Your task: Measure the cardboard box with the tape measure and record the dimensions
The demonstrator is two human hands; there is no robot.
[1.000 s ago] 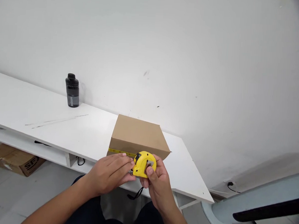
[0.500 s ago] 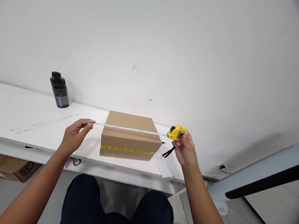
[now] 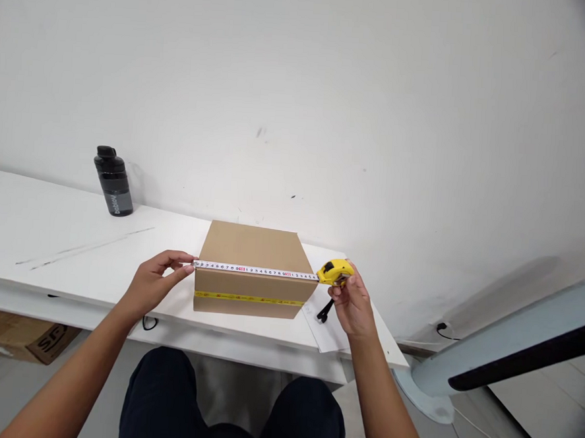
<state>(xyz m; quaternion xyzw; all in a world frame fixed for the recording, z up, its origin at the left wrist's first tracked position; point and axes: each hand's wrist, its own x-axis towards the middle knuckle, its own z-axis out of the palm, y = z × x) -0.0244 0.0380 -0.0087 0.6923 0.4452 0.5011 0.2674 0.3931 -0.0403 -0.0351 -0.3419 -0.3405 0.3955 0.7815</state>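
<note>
Tape measure spans cardboard box; black bottle stands apart.

Yellow-and-black tape measure, plain brown box

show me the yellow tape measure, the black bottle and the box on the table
Yellow tape measure (image 3: 336, 272): head view, on its case.
Black bottle (image 3: 114, 181): head view, middle of its body.
Box (image 3: 254, 246): head view, on its top face.
</note>
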